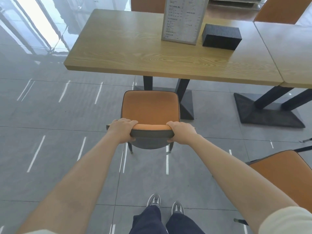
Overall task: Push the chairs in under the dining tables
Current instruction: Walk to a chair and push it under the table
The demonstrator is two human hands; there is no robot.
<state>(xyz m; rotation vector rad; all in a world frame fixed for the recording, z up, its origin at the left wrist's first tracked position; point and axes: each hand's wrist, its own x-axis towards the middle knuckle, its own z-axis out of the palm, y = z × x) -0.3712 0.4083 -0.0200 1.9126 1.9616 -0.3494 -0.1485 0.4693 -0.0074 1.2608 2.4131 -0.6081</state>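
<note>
An orange chair [150, 107] with a grey back shell stands on the floor in front of a wooden dining table [135, 53], its seat just short of the table's near edge. My left hand [122, 130] grips the left end of the backrest top. My right hand [181, 132] grips the right end, fingers over the front and thumb behind. Both arms are stretched out forward.
A menu stand [183, 21] and a black box [221, 36] sit on the table. Dark pedestal bases [185, 105] stand beneath it. A second table [290, 53] adjoins on the right. Another orange chair [283, 176] stands at the right edge. More orange chairs [278, 10] are behind the tables.
</note>
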